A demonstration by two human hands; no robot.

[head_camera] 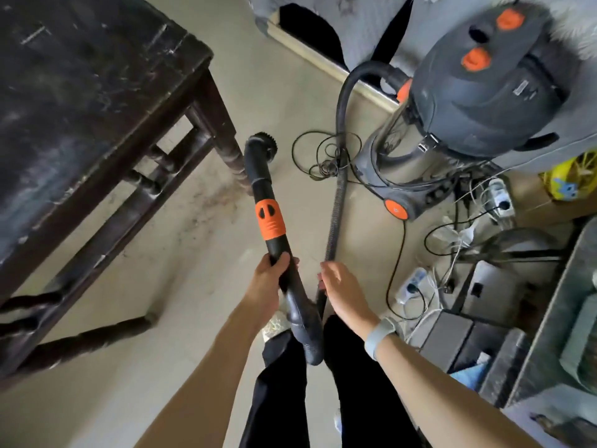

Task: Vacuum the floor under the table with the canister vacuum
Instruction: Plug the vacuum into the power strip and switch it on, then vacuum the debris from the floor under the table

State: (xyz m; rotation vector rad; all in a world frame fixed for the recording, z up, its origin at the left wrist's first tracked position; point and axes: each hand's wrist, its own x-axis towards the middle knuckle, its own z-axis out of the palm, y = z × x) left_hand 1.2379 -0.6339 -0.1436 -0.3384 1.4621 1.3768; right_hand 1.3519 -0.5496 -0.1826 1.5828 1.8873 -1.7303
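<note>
The black wand (268, 221) of the canister vacuum (478, 101) is gripped near its lower end by the left hand (266, 279), whose fingers are curled round the tube just below the orange collar (270, 218). The round brush head (263, 147) at the far end of the wand is held above the floor (206, 240), just beside the turned leg of the dark wooden table (80, 92), over a patch of floor on which dust and dark specks are seen. The ribbed hose (336, 208) is met by the right hand (339, 286), which is laid against it with fingers only loosely bent; whether the hose is truly clasped cannot be told, since the fingertips are hidden behind it. A pale band (379, 337) is worn on the right wrist. The grey canister, marked with orange knobs and an orange wheel, is stood on the floor well to the right of the table, with its hose looped out from its front. Thin black cable (326, 153) is coiled on the floor between brush and canister. Power strips (413, 286) and tangled cords are strewn at the right.
</note>
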